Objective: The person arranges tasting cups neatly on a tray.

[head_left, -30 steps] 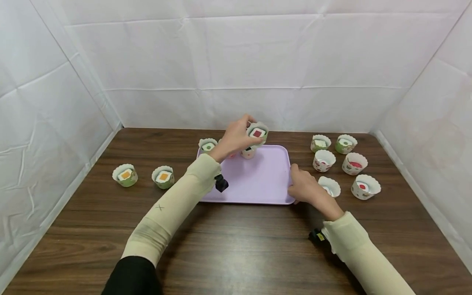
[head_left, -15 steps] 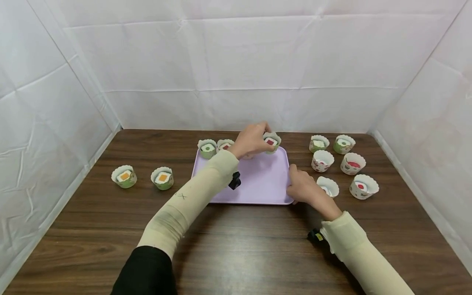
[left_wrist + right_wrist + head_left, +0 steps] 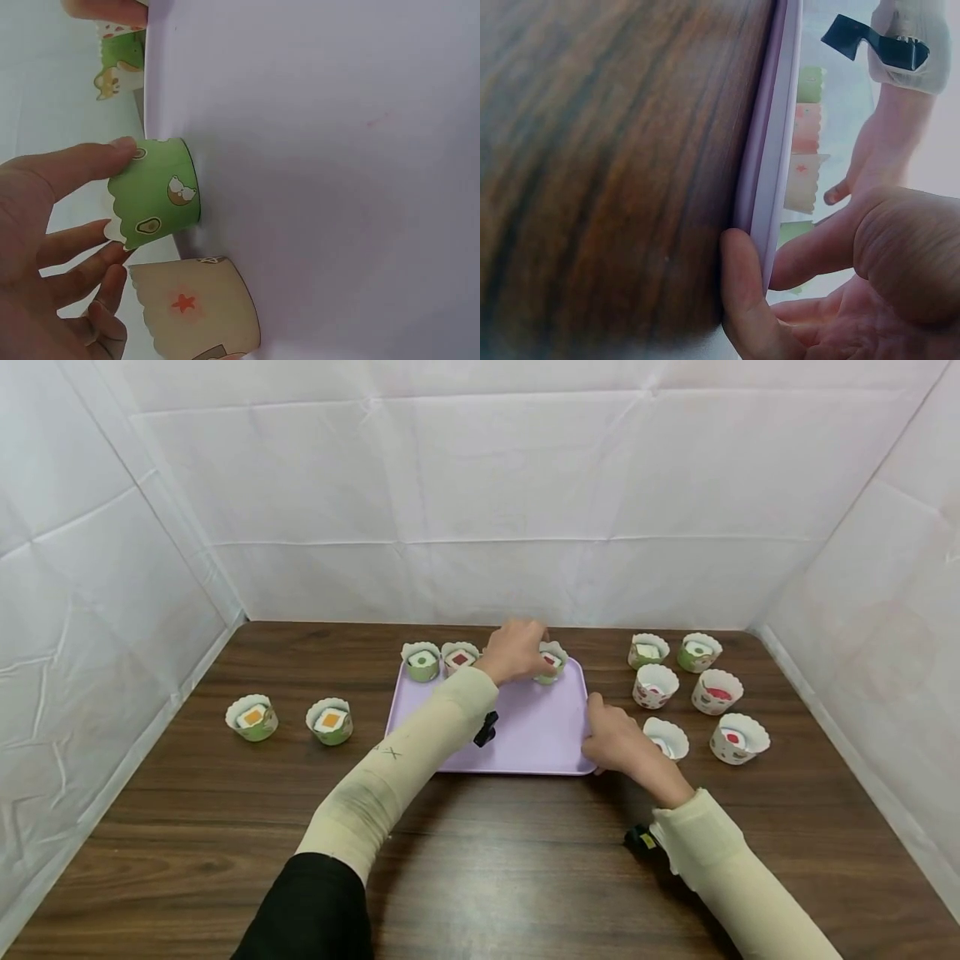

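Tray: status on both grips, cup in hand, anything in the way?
Left grip pinching green cup at back right of tray. Right grip holding tray's right edge. Beige cup close beside green; nothing visibly blocking.

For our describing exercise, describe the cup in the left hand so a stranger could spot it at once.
Find the purple tray on the wooden table. Near its far right corner, the left hand holds a green paper cup. Unlike the cream cup beside it, marked with a red star, it bears an avocado print.
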The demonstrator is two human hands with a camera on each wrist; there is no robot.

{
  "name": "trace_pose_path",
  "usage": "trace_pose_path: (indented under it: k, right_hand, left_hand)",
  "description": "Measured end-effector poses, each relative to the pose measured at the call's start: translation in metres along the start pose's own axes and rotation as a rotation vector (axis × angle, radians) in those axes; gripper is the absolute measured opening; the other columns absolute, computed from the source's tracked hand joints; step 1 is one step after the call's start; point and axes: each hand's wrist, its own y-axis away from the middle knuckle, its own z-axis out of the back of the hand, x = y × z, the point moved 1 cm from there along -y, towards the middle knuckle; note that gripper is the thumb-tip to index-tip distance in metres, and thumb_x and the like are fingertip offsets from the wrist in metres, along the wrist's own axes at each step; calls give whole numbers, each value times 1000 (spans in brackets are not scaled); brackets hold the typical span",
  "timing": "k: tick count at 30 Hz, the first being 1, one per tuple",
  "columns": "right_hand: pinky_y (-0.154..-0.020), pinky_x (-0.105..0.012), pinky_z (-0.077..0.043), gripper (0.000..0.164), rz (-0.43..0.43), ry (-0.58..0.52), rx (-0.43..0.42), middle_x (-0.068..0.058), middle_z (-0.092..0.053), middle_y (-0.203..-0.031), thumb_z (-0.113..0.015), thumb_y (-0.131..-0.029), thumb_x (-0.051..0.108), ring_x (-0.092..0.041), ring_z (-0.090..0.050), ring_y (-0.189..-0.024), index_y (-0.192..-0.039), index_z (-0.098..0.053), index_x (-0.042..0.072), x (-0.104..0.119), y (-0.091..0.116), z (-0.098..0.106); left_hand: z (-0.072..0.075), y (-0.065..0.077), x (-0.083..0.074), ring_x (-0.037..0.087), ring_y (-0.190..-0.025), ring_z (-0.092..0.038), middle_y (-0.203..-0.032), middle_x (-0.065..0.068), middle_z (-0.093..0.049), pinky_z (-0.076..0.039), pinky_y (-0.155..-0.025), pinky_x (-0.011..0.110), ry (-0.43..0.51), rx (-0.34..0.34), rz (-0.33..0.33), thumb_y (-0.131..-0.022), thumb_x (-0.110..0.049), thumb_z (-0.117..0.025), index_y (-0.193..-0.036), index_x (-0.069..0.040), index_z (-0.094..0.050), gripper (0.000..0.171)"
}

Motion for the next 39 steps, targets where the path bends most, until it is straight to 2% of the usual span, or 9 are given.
trace_pose_path:
  k: [5, 10, 12, 17, 22, 28, 39]
  right_hand:
    - [-49, -28, -53, 47, 6, 9, -6, -34, -56, -115, -46, -79, 0, -17, -61, -50, -124, -34, -10, 0, -1, 0]
    - [-49, -28, -53, 48, -3, 6, -8, -33, -56, -115, -46, -79, 1, -17, -61, -50, -124, -34, -10, -1, 0, -1]
    - [-49, -28, -53, 48, 0, 8, -12, -33, -56, -114, -46, -78, 0, -17, -61, -50, -123, -34, -10, -1, 0, -1]
    - [-49, -28, -53, 50, 8, 10, -15, -34, -56, -115, -46, -78, 0, -16, -61, -49, -124, -33, -11, -2, 0, -1]
    - [-48, -28, -53, 49, 5, 11, -19, -33, -55, -116, -46, -78, 0, -18, -61, -51, -124, -33, -10, -1, -1, -2]
    - [-46, -27, -53, 48, -1, 2, -13, -33, -55, -115, -46, -79, 1, -18, -61, -51, -123, -33, -10, 0, -1, -3]
    - [-46, -27, -53, 46, -6, 12, -11, -33, -56, -112, -46, -79, 0, -17, -61, -50, -122, -34, -9, -1, -2, -3]
  left_hand:
    - [0, 0, 0, 21, -102, -59, -117, 0, -65, -53, -79, 38, -54, 5, -2, -73, -46, -79, -121, -16, -60, 60]
    - [-4, 0, -2, 25, -103, -55, -115, 3, -65, -51, -81, 41, -142, 2, -56, -76, -48, -77, -125, -16, -53, 64]
    - [-5, 1, -2, 25, -98, -54, -112, 3, -65, -50, -79, 41, -163, -11, -71, -76, -47, -77, -124, -16, -52, 62]
    - [-5, 4, -6, 23, -96, -52, -112, 3, -64, -48, -81, 41, -179, -29, -68, -77, -45, -76, -125, -17, -51, 60]
    - [-3, 7, -6, 26, -105, -53, -121, 5, -61, -48, -87, 43, -186, -23, -65, -76, -47, -77, -129, -17, -49, 67]
    - [3, 16, 1, 26, -116, -48, -131, 7, -53, -48, -92, 41, -79, -44, -55, -76, -51, -76, -137, -18, -46, 76]
    - [27, 54, 20, 22, -115, -50, -124, 3, -56, -48, -93, 40, 99, -160, -65, -79, -44, -75, -130, -20, -55, 59]
